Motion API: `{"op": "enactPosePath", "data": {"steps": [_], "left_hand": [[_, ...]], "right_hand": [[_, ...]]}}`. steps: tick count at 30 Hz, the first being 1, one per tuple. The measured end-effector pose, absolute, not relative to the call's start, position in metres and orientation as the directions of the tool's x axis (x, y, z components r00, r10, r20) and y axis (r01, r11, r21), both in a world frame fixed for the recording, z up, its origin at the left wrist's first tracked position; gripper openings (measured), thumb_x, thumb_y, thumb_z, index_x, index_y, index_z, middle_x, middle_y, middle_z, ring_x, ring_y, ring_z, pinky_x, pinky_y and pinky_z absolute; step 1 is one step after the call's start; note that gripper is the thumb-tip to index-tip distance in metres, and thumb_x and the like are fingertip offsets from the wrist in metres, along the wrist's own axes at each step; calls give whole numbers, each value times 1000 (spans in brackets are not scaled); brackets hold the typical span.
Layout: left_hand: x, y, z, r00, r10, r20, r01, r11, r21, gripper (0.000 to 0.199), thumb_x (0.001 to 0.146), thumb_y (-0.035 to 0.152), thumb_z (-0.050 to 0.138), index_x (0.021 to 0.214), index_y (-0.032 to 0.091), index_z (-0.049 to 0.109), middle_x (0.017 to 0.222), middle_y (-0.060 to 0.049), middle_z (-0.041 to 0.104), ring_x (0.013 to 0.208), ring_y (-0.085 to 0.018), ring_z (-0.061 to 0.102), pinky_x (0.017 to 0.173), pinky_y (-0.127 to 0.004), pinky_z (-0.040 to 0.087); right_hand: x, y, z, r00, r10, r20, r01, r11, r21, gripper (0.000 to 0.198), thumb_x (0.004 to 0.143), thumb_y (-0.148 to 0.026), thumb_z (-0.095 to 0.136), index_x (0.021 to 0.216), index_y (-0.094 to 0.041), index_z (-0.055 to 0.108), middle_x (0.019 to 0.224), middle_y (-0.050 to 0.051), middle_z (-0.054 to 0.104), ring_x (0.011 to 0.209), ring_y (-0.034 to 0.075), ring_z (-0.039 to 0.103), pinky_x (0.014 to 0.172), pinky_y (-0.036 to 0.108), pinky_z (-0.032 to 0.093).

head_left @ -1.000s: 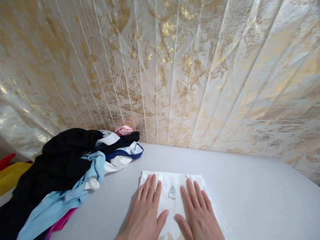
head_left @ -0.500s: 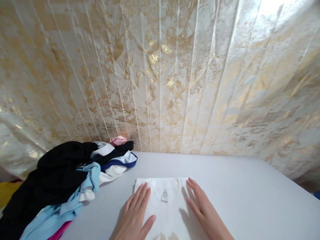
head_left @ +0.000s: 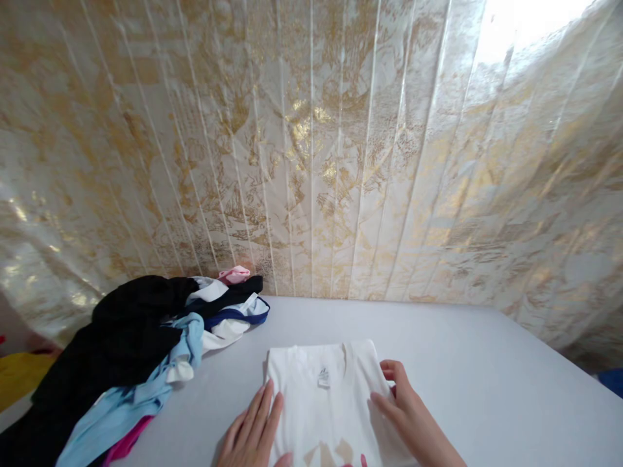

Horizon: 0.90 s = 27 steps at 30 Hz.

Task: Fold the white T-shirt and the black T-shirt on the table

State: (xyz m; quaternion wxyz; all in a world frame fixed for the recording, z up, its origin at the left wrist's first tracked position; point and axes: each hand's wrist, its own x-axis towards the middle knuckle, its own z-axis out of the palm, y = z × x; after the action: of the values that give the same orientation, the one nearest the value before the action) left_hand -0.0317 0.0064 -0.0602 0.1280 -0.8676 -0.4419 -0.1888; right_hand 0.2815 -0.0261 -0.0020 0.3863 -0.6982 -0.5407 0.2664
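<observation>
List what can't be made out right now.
All in the head view:
Neck label: lettering too small to read.
Print on the white T-shirt: cut off by the bottom edge.
Right hand: some fingertips seem hidden by the T-shirt's edge; grip unclear.
Left hand: cut off by the bottom edge.
Light-blue garment: partly covered by the black garment.
Blue item: cut off by the right edge.

The left fingers [head_left: 261, 412] lie extended; the right fingers [head_left: 399, 371] curl.
</observation>
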Motion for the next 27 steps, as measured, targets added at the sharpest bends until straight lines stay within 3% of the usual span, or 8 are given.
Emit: {"op": "enactPosePath", "data": {"steps": [4, 8, 12, 14, 16, 19, 23, 27], "left_hand": [[-17, 9, -57, 586, 662, 468, 775, -627, -83, 66, 90, 41, 52, 150, 28, 27, 147, -6, 42, 128, -24, 48, 95, -29, 42], [8, 14, -43, 595, 652, 469, 762, -644, -72, 58, 95, 43, 46, 147, 20, 34, 150, -10, 37, 133, -25, 42, 98, -32, 39], [12, 16, -33, 526, 732, 432, 796, -603, 52, 51, 96, 36, 42, 144, 17, 39, 149, -11, 39, 135, -24, 40, 99, -34, 40], [3, 14, -31, 438, 788, 433, 828, -541, 147, 41, 95, 36, 42, 131, 19, 51, 144, -11, 46, 131, -24, 43, 96, -35, 43], [-8, 8, -30, 352, 835, 423, 843, -480, 244, 27, 94, 37, 43, 105, 22, 62, 132, -10, 55, 124, -25, 49, 92, -36, 45], [-14, -2, -23, 316, 874, 369, 826, -445, 347, 21, 92, 33, 45, 80, 23, 58, 115, -7, 60, 112, -24, 54, 87, -36, 46], [-3, -9, -11, 322, 895, 310, 813, -429, 393, 16, 89, 29, 48, 77, 23, 56, 107, -5, 58, 103, -23, 54, 83, -34, 43], [5, -6, -6, 308, 904, 295, 821, -409, 397, 17, 89, 24, 48, 73, 22, 53, 101, -4, 58, 96, -22, 53, 79, -33, 40]], "right_hand": [[309, -19, -5, 279, 960, -21, 452, -150, -879, 54, 74, -39, 53, 124, -25, 39, 102, 5, 64, 75, 19, 68, 71, 33, 53], [336, -11, -14, 375, 922, 100, 507, -114, -854, 47, 72, -43, 52, 115, -24, 48, 103, 6, 67, 72, 19, 68, 72, 34, 53], [343, -19, -9, 389, 904, 179, 547, -70, -834, 44, 73, -49, 51, 108, -24, 53, 107, 9, 69, 76, 22, 68, 71, 35, 53], [344, -30, -6, 404, 907, 120, 538, -130, -833, 47, 74, -55, 48, 109, -24, 51, 108, 10, 68, 65, 20, 66, 61, 33, 52], [345, -44, -7, 393, 918, 48, 545, -191, -816, 49, 77, -59, 44, 110, -24, 50, 101, 9, 69, 58, 19, 63, 56, 32, 51], [346, -62, -10, 321, 947, -26, 648, -239, -723, 43, 80, -61, 41, 103, -26, 53, 85, 3, 69, 62, 19, 64, 62, 31, 50], [346, -71, -12, 292, 954, -66, 761, -274, -588, 35, 82, -59, 40, 86, -28, 54, 76, 1, 67, 70, 20, 64, 66, 29, 47], [348, -70, -13, 273, 957, -96, 825, -284, -489, 37, 85, -58, 35, 73, -26, 49, 69, -1, 63, 67, 19, 62, 63, 28, 44]]}}
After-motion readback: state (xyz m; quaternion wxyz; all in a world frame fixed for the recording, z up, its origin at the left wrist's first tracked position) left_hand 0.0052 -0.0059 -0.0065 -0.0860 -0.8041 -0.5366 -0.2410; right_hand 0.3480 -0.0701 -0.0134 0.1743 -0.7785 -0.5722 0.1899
